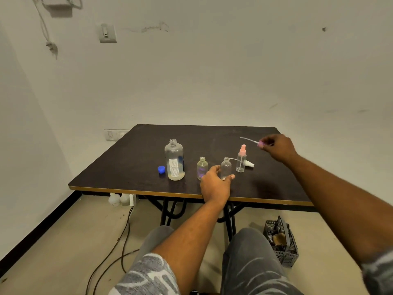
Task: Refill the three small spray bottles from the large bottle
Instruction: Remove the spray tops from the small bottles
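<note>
The large clear bottle (174, 160) stands uncapped on the dark table (138, 167), a little liquid at its bottom; its blue cap (161, 169) lies to its left. Two small clear bottles stand open: the left small bottle (202, 168) and the middle small bottle (226, 167). A third small bottle (241, 159) keeps its pink sprayer on. A white spray head (249, 164) lies behind it. My left hand (214, 185) is spread just in front of the two open bottles, its thumb and fingers around the middle bottle's base. My right hand (276, 146) holds a pink spray head (259, 144) with its tube above the table.
A black plastic crate (281, 243) sits on the floor at the right of my knees. Cables (119, 237) run over the floor at the left. White containers (119, 199) stand under the table's left corner by the wall.
</note>
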